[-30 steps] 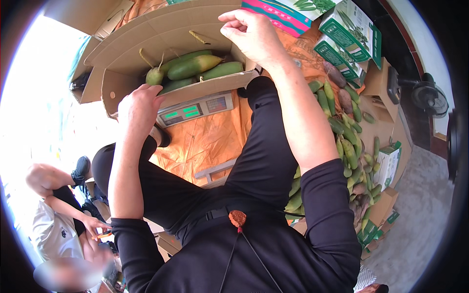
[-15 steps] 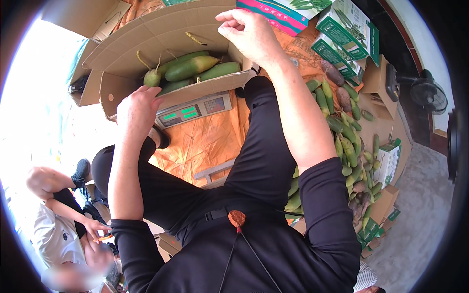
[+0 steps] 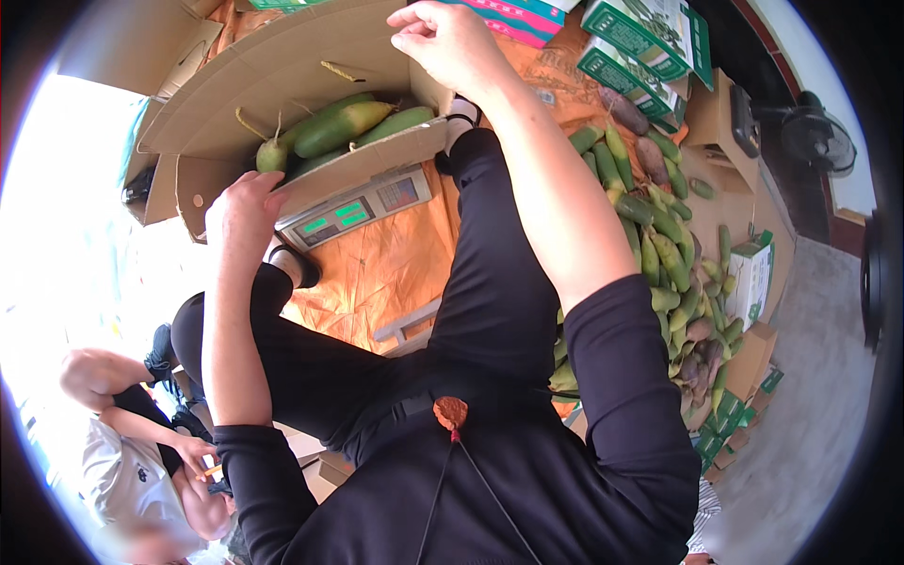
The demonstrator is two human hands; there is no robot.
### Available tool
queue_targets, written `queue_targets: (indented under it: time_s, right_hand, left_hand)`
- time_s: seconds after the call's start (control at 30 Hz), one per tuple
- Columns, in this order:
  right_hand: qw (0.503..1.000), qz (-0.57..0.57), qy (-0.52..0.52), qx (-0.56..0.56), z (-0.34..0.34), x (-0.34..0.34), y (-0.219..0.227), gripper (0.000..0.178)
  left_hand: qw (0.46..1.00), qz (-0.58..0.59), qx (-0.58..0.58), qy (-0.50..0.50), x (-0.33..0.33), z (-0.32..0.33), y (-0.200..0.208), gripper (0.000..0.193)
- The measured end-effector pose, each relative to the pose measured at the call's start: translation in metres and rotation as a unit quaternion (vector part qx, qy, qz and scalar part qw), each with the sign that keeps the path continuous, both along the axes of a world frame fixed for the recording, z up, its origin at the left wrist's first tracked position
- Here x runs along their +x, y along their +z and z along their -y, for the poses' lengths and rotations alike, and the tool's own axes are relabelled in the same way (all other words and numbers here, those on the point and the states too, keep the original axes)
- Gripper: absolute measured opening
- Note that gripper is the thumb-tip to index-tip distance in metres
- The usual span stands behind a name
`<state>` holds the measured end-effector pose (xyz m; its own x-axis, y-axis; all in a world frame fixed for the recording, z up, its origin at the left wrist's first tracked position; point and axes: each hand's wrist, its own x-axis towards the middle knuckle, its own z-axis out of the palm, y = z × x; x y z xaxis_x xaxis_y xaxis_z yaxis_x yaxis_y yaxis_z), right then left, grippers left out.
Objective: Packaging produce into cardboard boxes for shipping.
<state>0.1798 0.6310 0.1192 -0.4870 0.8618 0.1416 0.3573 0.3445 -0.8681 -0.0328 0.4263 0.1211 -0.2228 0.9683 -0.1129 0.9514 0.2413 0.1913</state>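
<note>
A cardboard box (image 3: 282,71) holding a few long green papayas (image 3: 341,124) rests on a grey weighing scale (image 3: 363,205) with green displays. My left hand (image 3: 243,212) grips the box's near left corner. My right hand (image 3: 452,42) pinches the box's far right flap edge. The scale stands on an orange sheet (image 3: 377,273) in front of my black-trousered legs.
A long pile of green and purplish fruit (image 3: 664,254) lies on the ground to my right. Green printed cartons (image 3: 640,42) are stacked at the top right. A fan (image 3: 815,141) stands at the right. Another person (image 3: 132,452) crouches at the lower left.
Both hands have shifted slightly with the box, which now sits a little lower and further left in the view. My right hand is higher on the flap.
</note>
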Motion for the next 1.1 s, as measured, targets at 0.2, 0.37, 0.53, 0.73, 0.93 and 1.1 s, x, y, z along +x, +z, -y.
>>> queue_targets:
  time_s: [0.2, 0.37, 0.53, 0.73, 0.93, 1.1]
  right_hand:
    - [0.999, -0.011, -0.033, 0.021, -0.012, 0.005, -0.018, 0.025]
    - [0.997, -0.021, -0.063, 0.044, -0.016, 0.010, -0.027, 0.019]
    - [0.995, 0.022, -0.091, 0.040, -0.019, 0.012, -0.040, 0.020]
    - [0.995, 0.034, -0.095, 0.019, -0.024, 0.015, -0.041, 0.019]
    - [0.994, 0.025, -0.105, -0.020, -0.020, 0.012, -0.034, 0.015]
    - [0.995, -0.030, -0.089, -0.033, -0.018, 0.015, -0.030, 0.017]
  left_hand:
    - [1.000, 0.017, -0.003, 0.007, -0.005, 0.001, 0.003, 0.024]
    - [0.999, 0.034, 0.007, 0.014, -0.004, -0.001, 0.001, 0.027]
    - [0.998, 0.055, 0.008, 0.009, -0.005, 0.000, -0.005, 0.029]
    - [0.996, 0.077, 0.033, -0.028, -0.003, 0.002, -0.005, 0.029]
    - [0.994, 0.087, 0.028, -0.064, 0.006, -0.001, -0.003, 0.030]
    - [0.991, 0.117, 0.018, -0.058, 0.006, -0.005, -0.004, 0.032]
